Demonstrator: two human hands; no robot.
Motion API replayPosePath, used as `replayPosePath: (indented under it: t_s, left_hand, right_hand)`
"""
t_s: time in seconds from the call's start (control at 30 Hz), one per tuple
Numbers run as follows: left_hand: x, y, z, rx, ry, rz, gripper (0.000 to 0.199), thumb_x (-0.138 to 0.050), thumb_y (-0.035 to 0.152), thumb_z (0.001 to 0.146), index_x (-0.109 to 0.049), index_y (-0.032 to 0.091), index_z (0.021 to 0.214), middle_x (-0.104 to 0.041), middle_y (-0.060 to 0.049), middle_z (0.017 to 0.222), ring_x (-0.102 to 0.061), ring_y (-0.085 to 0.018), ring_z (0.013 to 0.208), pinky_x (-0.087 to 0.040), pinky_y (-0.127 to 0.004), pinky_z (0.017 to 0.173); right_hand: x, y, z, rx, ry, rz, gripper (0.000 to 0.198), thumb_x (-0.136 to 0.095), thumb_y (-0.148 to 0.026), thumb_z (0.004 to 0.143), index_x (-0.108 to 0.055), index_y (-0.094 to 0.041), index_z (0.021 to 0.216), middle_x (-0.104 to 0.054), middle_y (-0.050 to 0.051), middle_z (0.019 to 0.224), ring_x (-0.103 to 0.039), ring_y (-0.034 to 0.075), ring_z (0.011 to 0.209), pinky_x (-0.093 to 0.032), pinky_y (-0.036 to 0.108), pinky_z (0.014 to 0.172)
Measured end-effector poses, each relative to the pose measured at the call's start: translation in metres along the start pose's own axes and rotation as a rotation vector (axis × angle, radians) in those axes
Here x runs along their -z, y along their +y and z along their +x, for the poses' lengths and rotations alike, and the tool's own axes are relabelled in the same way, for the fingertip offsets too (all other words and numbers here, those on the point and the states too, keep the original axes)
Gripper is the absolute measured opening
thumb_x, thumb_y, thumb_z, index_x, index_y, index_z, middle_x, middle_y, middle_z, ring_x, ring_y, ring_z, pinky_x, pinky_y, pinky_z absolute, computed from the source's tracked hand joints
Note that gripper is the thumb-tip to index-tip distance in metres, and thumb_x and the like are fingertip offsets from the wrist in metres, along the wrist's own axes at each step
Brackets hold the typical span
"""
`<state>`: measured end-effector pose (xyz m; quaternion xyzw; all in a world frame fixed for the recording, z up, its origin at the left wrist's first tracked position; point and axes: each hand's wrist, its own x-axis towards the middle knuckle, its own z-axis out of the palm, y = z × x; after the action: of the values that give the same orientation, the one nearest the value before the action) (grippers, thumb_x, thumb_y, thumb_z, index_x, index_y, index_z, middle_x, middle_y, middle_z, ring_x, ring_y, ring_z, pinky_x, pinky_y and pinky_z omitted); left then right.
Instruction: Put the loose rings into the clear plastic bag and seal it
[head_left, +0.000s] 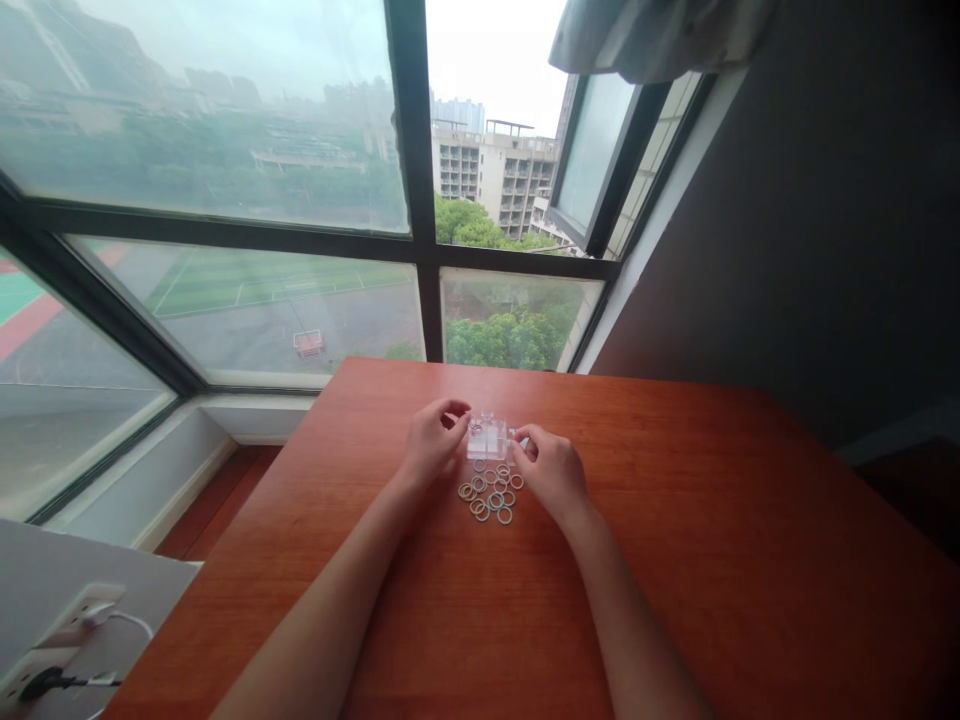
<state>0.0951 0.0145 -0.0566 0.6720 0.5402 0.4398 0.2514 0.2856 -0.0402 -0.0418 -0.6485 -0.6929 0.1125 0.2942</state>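
Note:
A small clear plastic box [487, 440] with short knobs on its sides sits on the table in front of me. My left hand [435, 438] has its thumb and fingers curled against the box's upper left corner, gripping it. At the box's right side, my right hand [551, 468] pinches thumb and forefinger close to a side knob; whatever lies between those fingertips is too small to make out. Several thin rings [496, 501], some silvery and some yellowish, lie loosely spread just in front of the box, a few of them overlapping.
The reddish-brown wooden table [720, 520] extends widely to the right. Beyond its far edge stand dark-framed windows [424, 245], one pane swung outward. At lower left, a wall socket [82, 612] has plugs and cords in it. A curtain [660, 35] hangs at the top.

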Motion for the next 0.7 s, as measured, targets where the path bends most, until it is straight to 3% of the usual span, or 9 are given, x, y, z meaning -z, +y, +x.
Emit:
replayPosePath:
  t_s: [0.17, 0.4, 0.7]
  left_hand:
    - [0.004, 0.001, -0.001, 0.014, -0.005, 0.006, 0.018, -0.058, 0.029, 0.079, -0.068, 0.016, 0.087, -0.071, -0.004, 0.082, -0.061, -0.013, 0.064, -0.047, -0.023, 0.059]
    - [0.004, 0.004, -0.001, 0.01, -0.032, -0.002, 0.017, -0.057, 0.027, 0.079, -0.069, 0.016, 0.086, -0.071, -0.004, 0.082, -0.06, -0.013, 0.063, -0.047, -0.022, 0.058]
    - [0.004, 0.005, -0.002, 0.005, -0.048, 0.004, 0.018, -0.056, 0.027, 0.079, -0.069, 0.016, 0.086, -0.071, -0.004, 0.081, -0.06, -0.013, 0.063, -0.046, -0.022, 0.057]
  right_hand:
    - [0.003, 0.006, 0.003, 0.004, -0.067, 0.022, 0.011, -0.057, -0.028, 0.081, -0.068, -0.023, 0.083, -0.06, -0.003, 0.06, -0.052, 0.012, 0.056, -0.03, 0.022, 0.055]
    - [0.006, 0.012, 0.0, 0.106, -0.314, 0.07, 0.014, -0.057, -0.025, 0.079, -0.071, -0.025, 0.084, -0.064, -0.002, 0.065, -0.055, 0.011, 0.058, -0.032, 0.021, 0.056]
    - [0.006, 0.006, -0.004, 0.086, -0.388, -0.062, 0.016, -0.058, -0.026, 0.078, -0.071, -0.028, 0.088, -0.07, -0.001, 0.078, -0.061, 0.015, 0.073, -0.032, 0.022, 0.059]
